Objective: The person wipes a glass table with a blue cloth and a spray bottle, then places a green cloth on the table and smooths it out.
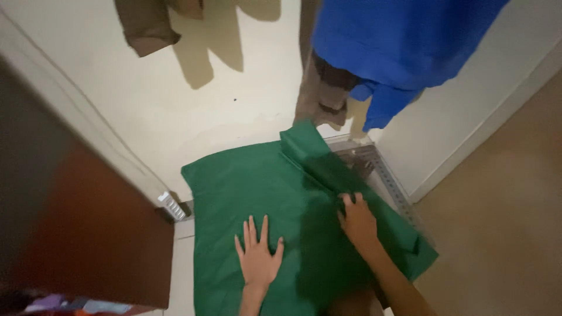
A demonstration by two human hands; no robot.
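A green cloth (pixel 246 181) lies spread flat over a surface against a cream wall, with one corner folded over at the top. My left hand (pixel 257 254) rests flat on the cloth, fingers spread. To its right, my right hand (pixel 357 219) presses down on the cloth with fingers curled at a fold, apparently pinching the fabric.
A metal ruler or rail (pixel 389 181) runs along the cloth's right edge. Blue fabric (pixel 398 41) and brown garments (pixel 325 88) hang on the wall above. A dark brown door (pixel 76 228) stands at the left. Tan floor (pixel 503 234) lies at the right.
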